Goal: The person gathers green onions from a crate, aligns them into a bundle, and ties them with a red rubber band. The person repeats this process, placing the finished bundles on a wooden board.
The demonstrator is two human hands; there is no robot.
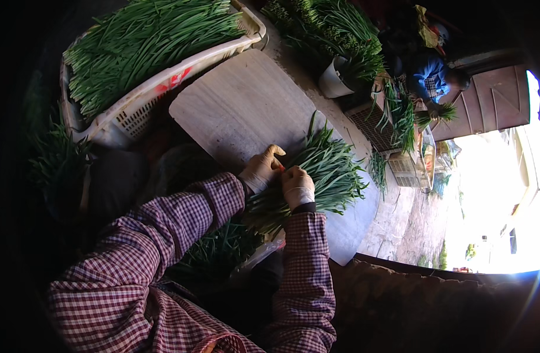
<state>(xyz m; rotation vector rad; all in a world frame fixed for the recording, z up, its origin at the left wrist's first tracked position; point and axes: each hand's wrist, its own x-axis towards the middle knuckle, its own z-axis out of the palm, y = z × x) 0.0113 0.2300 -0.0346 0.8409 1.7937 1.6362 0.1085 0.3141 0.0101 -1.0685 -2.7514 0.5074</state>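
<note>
A thick bundle of long green leafy stalks (pixel 336 172), which look like garlic chives, lies across the near right part of a grey board (pixel 248 101). My left hand (pixel 262 170), in a pale glove, is at the bundle's upper left side with thumb and forefinger raised around a small red strip (pixel 281 168). My right hand (pixel 297 185), gloved too, rests over the bundle with curled fingers close to that strip. The two hands nearly touch. Which fingers pinch the strip cannot be made out, and the bundle's underside is hidden.
A large white plastic crate (pixel 164 84) full of green stalks stands at the upper left. More greens (pixel 340 26) and a white bucket (pixel 335 81) are beyond the board. A co-worker in blue (pixel 431 77) handles greens by crates (pixel 404 167) at the right. Loose greens (pixel 221 247) lie below my arms.
</note>
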